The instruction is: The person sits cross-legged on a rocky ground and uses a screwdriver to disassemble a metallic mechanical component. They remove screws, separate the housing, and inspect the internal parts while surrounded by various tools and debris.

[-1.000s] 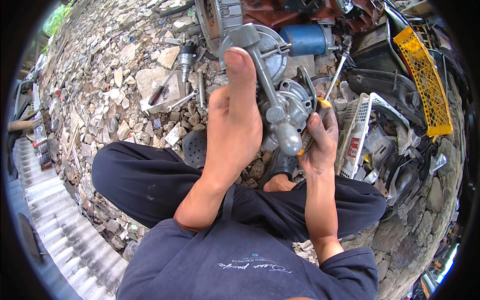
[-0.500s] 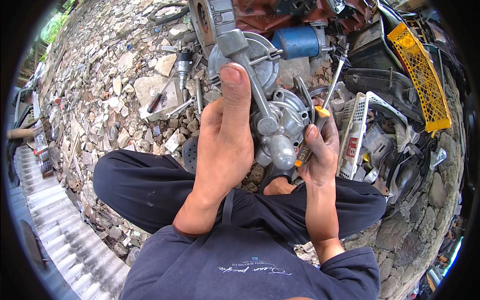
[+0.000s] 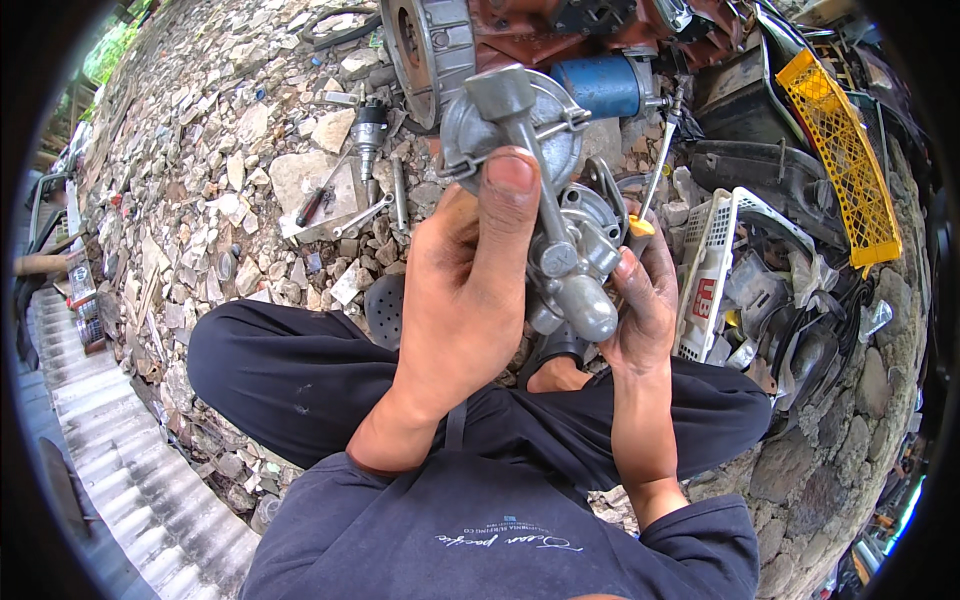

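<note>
My left hand (image 3: 465, 290) is closed round a grey cast-metal engine part (image 3: 583, 305), its thumb pressed along a straight arm of the casting. The part has a wide round housing at its far end and a smaller round flange lower down. My right hand (image 3: 643, 320) grips a screwdriver (image 3: 656, 165) with a yellow and dark handle, its shaft pointing up and away. The right fingers also lie against the right side of the metal part. Much of the screwdriver handle is hidden behind the hand and the part.
Ahead stands a large engine (image 3: 430, 60) beside a blue cylinder (image 3: 600, 85). A wrench (image 3: 363, 214) and another screwdriver (image 3: 316, 200) lie on a flat stone among rubble. To the right is a white crate (image 3: 705, 275) of parts, near a yellow plastic grille (image 3: 840, 155).
The metal part and my left hand have shifted a little to the right and slightly down, and the part has turned somewhat. My right hand has barely moved and still holds the screwdriver.
</note>
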Demonstrator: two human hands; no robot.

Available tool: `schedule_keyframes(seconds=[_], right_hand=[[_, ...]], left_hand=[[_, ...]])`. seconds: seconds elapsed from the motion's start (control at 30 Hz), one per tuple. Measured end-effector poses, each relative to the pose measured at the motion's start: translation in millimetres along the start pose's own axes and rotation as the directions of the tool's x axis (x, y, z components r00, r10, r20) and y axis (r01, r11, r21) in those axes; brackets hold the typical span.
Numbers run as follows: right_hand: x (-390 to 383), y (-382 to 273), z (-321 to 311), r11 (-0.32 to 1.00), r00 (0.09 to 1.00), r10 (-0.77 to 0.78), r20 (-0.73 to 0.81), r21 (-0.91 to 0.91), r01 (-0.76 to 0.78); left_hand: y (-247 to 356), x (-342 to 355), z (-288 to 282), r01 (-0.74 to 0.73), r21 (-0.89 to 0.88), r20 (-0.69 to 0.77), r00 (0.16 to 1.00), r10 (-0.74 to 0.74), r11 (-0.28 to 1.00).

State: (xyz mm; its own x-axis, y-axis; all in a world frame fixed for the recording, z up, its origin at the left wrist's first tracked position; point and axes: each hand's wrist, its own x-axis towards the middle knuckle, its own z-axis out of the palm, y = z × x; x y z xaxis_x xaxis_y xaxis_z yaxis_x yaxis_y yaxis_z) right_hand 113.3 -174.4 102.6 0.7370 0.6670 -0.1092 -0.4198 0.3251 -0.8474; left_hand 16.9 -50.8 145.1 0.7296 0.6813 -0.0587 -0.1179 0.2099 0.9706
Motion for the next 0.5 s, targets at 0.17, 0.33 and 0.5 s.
schedule_keyframes(seconds=[0.17, 0.33, 0.5], right_hand=[[-0.5, -0.6, -1.7, 1.0, 1.0, -0.01, 0.016, -0.023, 0.01], [-1.1, -0.7, 0.2, 0.999, 1.0, -0.016, 0.01, -0.03, 0.016], [-1.2, -0.5, 0.4, 0.999, 0.999, -0.026, 0.018, -0.041, 0.027]], left_hand=[[-3.7, -1.2, -1.8, -0.053, 0.049, -0.002, 0.999, 0.053, 0.997], [-0.7, 0.0, 1.1, -0.069, 0.017, -0.019, 0.997, 0.07, 0.997], [3.1, 1.6, 2.6, -0.027, -0.024, -0.024, 0.999, 0.027, 0.999]])
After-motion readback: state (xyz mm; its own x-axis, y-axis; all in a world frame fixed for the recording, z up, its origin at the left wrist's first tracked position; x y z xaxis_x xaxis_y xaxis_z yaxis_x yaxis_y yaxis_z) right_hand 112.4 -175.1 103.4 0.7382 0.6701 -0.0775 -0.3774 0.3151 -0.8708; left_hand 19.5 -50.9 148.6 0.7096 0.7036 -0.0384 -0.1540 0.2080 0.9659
